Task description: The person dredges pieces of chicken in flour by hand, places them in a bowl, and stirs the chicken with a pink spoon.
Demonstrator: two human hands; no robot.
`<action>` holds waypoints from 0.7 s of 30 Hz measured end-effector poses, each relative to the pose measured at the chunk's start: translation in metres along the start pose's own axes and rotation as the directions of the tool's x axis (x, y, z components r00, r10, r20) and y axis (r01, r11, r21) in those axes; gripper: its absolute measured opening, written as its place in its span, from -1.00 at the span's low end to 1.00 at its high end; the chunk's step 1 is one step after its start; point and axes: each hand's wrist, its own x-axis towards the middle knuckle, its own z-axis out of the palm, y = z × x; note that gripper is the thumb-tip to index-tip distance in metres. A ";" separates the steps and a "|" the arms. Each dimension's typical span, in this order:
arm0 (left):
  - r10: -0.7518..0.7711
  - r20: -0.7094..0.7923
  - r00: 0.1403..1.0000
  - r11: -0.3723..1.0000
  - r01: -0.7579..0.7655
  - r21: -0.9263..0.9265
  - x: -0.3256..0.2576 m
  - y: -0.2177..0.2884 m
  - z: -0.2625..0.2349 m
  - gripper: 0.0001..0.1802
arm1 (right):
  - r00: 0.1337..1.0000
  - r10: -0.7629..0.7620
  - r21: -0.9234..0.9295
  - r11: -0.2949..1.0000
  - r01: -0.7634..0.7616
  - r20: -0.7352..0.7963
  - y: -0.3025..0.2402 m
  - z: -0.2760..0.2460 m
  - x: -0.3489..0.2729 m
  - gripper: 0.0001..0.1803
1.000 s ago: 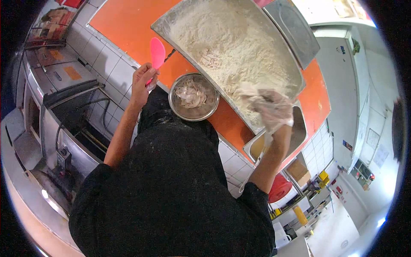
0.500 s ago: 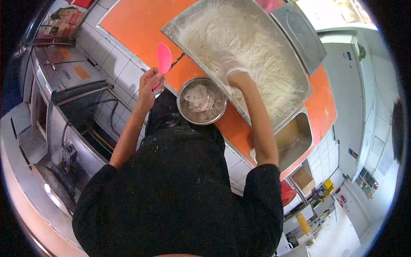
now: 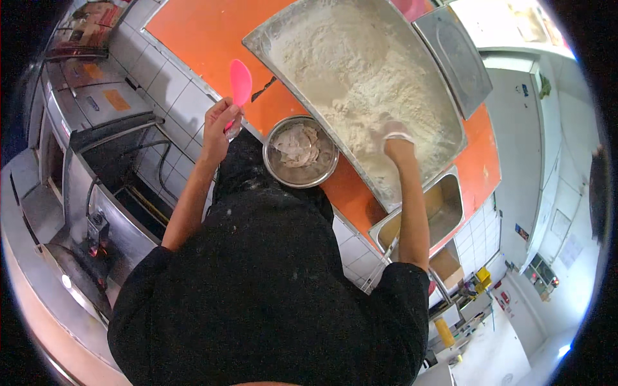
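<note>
Left hand (image 3: 223,120): up at the table's near edge, left of the bowl. Fingers wrapped round the handle of a bright-pink spoon with a broad oval head (image 3: 241,82); head points up, tipped slightly away from the body, clear of the bowl and tray. Forearm comes in from lower left, slanting up and right, elbow bent.

Right hand (image 3: 394,128): down in the pale, powdery flour (image 3: 335,51), toward the near right end of the big rectangular grey metal tray (image 3: 259,42). Pale cuff at the wrist, flour around the hand. Fingers hidden, so can't tell if they're clenched, spread or gripping something. Forearm runs nearly straight up from the black sleeve (image 3: 402,283), leaning a bit left, passing over the smaller deep steel pan (image 3: 444,212) and the tray's near wall.

Tray sits at a slant on the orange tabletop (image 3: 199,26). Round shiny steel bowl (image 3: 302,175) just beside the tray's near side, between the two hands; contact with the tray not clear. Pale, floury pieces (image 3: 297,145) inside it. Flat grey metal panel (image 3: 454,61) along the tray's far side.
</note>
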 end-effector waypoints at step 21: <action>0.019 0.043 0.999 1.000 -0.018 -0.023 0.008 -0.001 0.015 -0.77 | 0.895 0.253 0.479 0.876 -0.051 -0.368 0.030 -0.013 -0.033 -0.50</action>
